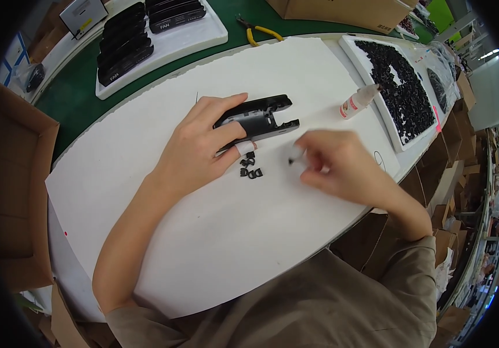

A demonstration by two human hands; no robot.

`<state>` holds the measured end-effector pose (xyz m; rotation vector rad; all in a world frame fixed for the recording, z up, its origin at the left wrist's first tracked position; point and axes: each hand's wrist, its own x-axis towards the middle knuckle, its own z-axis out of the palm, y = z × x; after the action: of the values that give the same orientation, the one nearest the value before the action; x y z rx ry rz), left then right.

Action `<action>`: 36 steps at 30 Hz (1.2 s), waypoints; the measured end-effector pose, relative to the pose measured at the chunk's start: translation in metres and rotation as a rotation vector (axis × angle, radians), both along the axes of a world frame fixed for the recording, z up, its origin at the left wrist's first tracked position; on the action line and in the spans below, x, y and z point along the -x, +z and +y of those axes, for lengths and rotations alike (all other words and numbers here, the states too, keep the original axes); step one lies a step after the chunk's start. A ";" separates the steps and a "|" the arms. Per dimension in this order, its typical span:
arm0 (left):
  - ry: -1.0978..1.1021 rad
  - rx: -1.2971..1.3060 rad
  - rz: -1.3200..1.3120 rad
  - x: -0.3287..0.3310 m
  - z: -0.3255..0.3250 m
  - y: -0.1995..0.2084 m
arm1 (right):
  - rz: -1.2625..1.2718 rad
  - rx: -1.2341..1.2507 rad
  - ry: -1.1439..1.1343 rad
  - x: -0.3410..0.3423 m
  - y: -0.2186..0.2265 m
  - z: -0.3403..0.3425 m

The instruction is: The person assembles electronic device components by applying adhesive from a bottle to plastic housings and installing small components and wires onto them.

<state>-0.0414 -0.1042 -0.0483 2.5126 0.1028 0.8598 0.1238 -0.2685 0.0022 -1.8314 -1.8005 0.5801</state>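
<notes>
A long black plastic housing (pixel 264 122) with a forked right end lies on the white sheet. My left hand (pixel 197 145) is closed around its left part, holding it against the sheet; one finger wears a white wrap. Just below those fingers sit several small black plastic pieces (pixel 252 173) in a loose cluster. To the right of the housing, my right hand (pixel 345 165) is blurred by motion. Its thumb and fingers are pinched around a small whitish thing with a dark tip, too smeared to name. A small white dropper bottle (pixel 351 107) with a pinkish-red label stands beyond that hand.
White paper (pixel 203 249) covers the work table. At the right, a white tray (pixel 360 55) holds many small black pieces. Yellow-handled pliers (pixel 253 36) lie at the back beside a foam tray (pixel 217 36) of black housings. An open cardboard box (pixel 40 191) stands left.
</notes>
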 end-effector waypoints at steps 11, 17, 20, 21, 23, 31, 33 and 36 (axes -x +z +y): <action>0.029 -0.304 -0.067 0.001 -0.003 0.001 | -0.079 0.021 -0.009 -0.015 0.008 0.048; 0.055 -0.469 -0.152 -0.001 -0.006 -0.003 | -0.204 -0.015 0.210 -0.024 0.008 0.051; 0.046 -0.486 -0.120 0.001 -0.006 -0.003 | -0.158 0.038 0.216 -0.025 0.010 0.042; 0.043 -0.490 -0.115 0.001 -0.006 -0.003 | -0.158 0.039 0.215 -0.024 0.010 0.040; 0.061 -0.474 -0.138 -0.001 -0.007 -0.003 | -0.065 0.122 0.114 -0.022 0.011 0.037; 0.087 -0.475 -0.163 -0.001 -0.006 -0.002 | 0.086 -0.096 -0.001 -0.026 -0.015 0.018; 0.082 -0.491 -0.110 0.000 -0.005 -0.003 | 0.156 -0.294 -0.200 -0.032 -0.025 0.000; 0.076 -0.501 -0.112 -0.001 -0.006 -0.002 | 0.382 -0.703 -0.504 -0.046 -0.045 -0.015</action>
<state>-0.0400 -0.1102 -0.0505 2.9246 -0.0649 1.1754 0.1700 -0.2838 -0.0425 -1.4584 -1.0369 0.0654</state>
